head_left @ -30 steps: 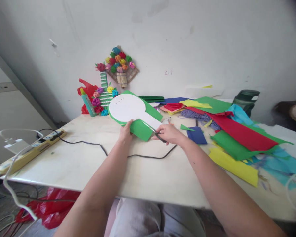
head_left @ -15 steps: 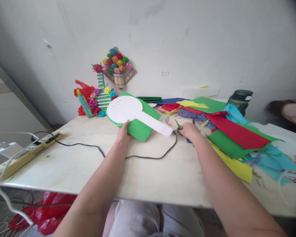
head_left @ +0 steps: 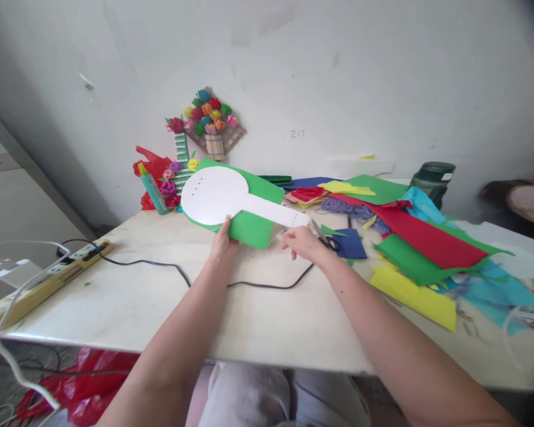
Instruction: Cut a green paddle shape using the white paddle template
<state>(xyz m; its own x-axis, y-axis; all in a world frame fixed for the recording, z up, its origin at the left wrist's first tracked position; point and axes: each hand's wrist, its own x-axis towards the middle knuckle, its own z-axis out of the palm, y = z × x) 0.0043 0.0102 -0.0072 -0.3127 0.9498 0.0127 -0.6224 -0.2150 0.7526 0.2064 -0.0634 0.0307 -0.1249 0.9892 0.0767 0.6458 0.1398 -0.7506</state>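
My left hand (head_left: pixel 223 240) is closed on the lower edge of a white cutout (head_left: pixel 216 194), thumb on top. The cutout has a round head and a long straight neck, with small dots at both ends. Green sheet (head_left: pixel 253 230) lies behind it in the same grip and sticks out on both sides of the neck. Just below the neck's end is my right hand (head_left: pixel 301 242), fingers loosely bent and apart, nothing visible in them. Scissors (head_left: pixel 327 237) with dark handles lie on the table just right of that hand, beside a blue piece (head_left: pixel 351 244) and a green scrap (head_left: pixel 333 230).
Coloured sheets, yarn (head_left: pixel 351 207) and a dark bottle (head_left: pixel 432 181) fill the table's right side. At the left stand a glue bottle (head_left: pixel 153 190) and paper flowers (head_left: pixel 175 124). A power strip (head_left: pixel 53 279) sits far left; its black cable (head_left: pixel 267 286) crosses the table.
My right hand has let go of the scissors and moved left toward the neck's end. The cutout and green sheet have shifted slightly left, and the neck's end has risen.
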